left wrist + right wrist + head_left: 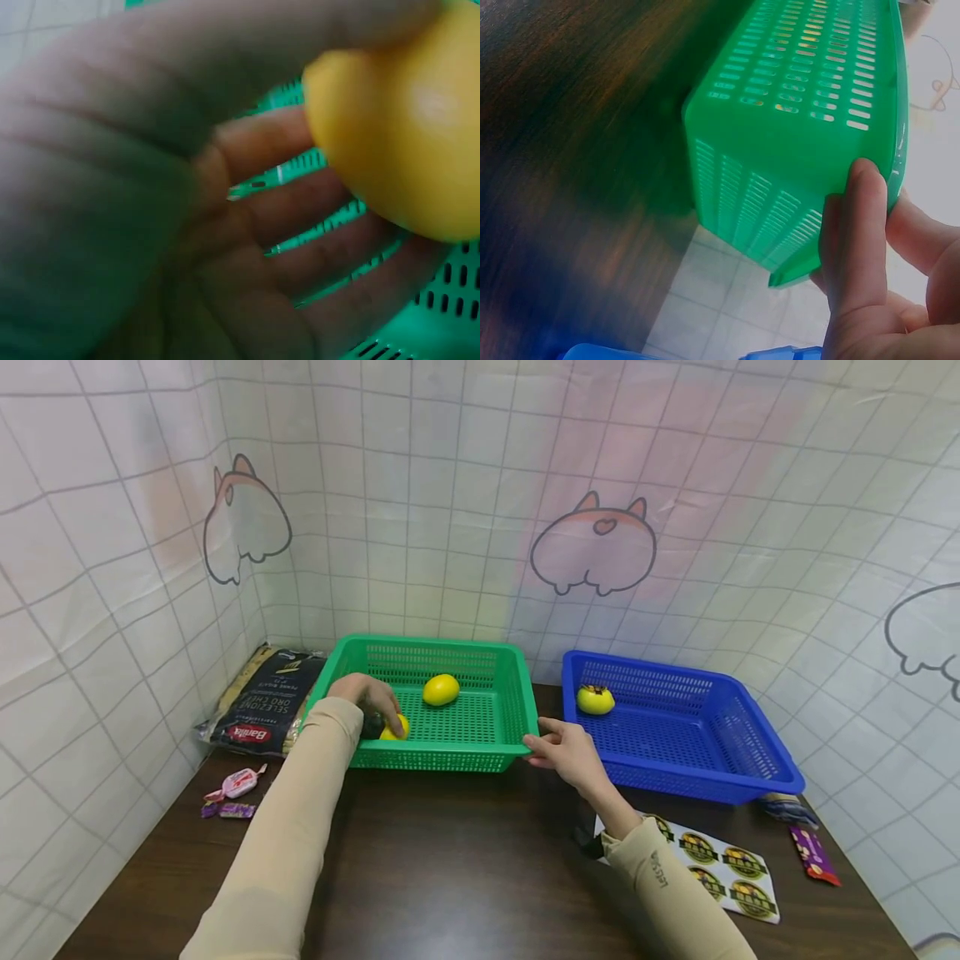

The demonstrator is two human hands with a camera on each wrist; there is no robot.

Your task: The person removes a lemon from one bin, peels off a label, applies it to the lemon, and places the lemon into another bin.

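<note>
My left hand (372,696) reaches into the left part of the green basket (435,758). It grips a yellow lemon (405,135) between thumb and fingers, low over the slotted basket floor. Beside this lemon is a dark rounded thing (372,725), partly hidden by the hand. Another lemon (441,690) lies farther back in the same basket. At the basket's right front corner, my right hand (567,750) pinches the rim, with fingers (864,232) along the outer wall and the thumb over the edge.
On the right stands a blue basket (675,777) holding a yellow-green fruit (595,699) with dark marks. A pasta bag (273,697) lies at left, near wrapped candies (240,782). A sticker sheet (738,877) is partly under the right forearm; a purple packet (813,855) lies farther right.
</note>
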